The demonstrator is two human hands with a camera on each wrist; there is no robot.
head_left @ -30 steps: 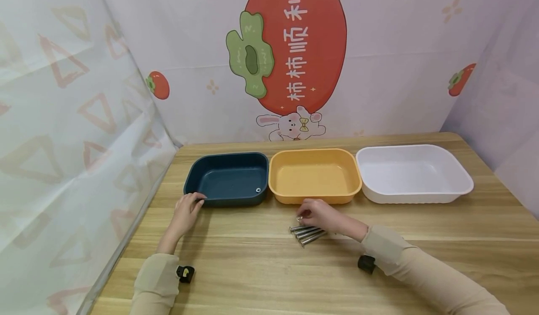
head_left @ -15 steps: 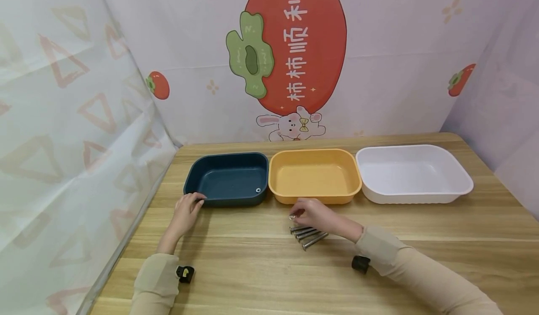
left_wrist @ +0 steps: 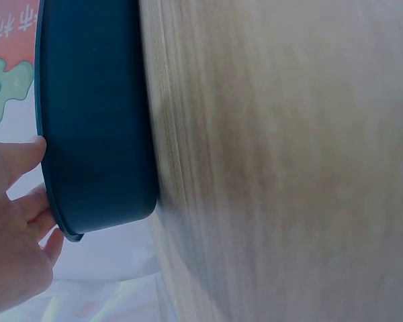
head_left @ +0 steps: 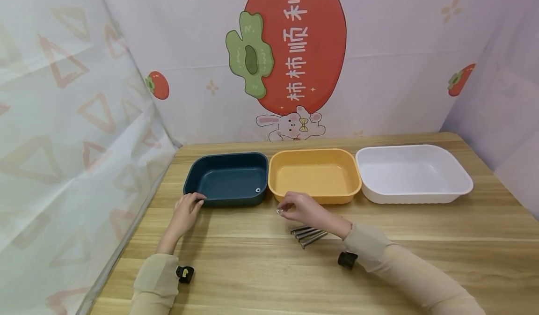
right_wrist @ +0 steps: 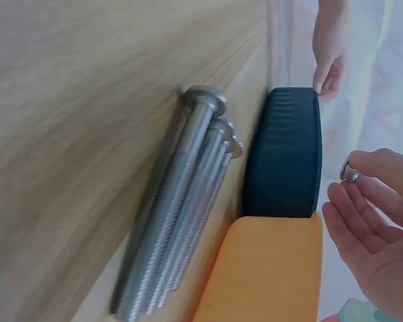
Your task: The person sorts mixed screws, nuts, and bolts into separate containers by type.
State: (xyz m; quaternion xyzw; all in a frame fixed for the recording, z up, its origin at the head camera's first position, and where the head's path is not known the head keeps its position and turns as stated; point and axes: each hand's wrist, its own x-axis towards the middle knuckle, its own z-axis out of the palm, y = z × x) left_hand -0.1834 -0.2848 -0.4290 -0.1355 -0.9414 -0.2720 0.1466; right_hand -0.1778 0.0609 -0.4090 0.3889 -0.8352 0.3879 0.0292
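My right hand pinches a small silver nut between thumb and fingertips, in the air in front of the yellow tray. My left hand holds the near-left rim of the dark blue tray, thumb and fingers on either side of it. Inside that tray, near its front right corner, lies another small nut. Several long metal bolts lie side by side on the table, below my right forearm. The right wrist view shows their heads and threaded shanks close up.
A white tray stands to the right of the yellow one, all three in a row along the back of the wooden table. A printed cloth hangs behind, and another cloth lines the left side.
My right hand has moved left and slightly up, away from the bolts, carrying the nut. A bolt shifted a little beneath it. The left hand stays on the dark blue tray.
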